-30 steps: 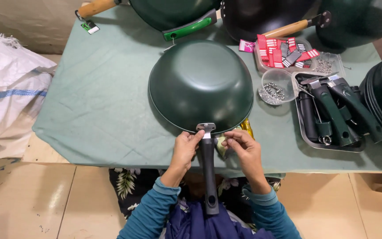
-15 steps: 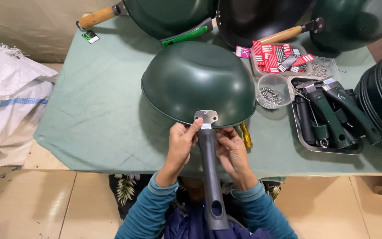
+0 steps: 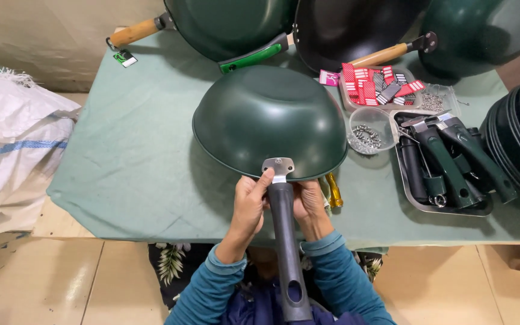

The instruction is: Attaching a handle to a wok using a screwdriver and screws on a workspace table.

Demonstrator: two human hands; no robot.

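Dark green round metal wok (image 3: pixel 270 117), turned bottom-up, lies on the green cloth-covered tabletop (image 3: pixel 133 162) near its front edge. Its long dark grey handle (image 3: pixel 285 241) points back toward the person and meets a silver bracket (image 3: pixel 278 167) at the rim. The left hand (image 3: pixel 249 207) has its grip closed round the handle's top; the right hand (image 3: pixel 309 203) clasps it from the other side. A yellow screwdriver (image 3: pixel 333 191) lies just beside the right hand.

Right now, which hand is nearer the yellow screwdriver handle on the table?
Right. The right hand grips the dark pan handle directly beside the yellow screwdriver handle, which lies just off its outer edge. The left hand sits across the pan handle, farther away.
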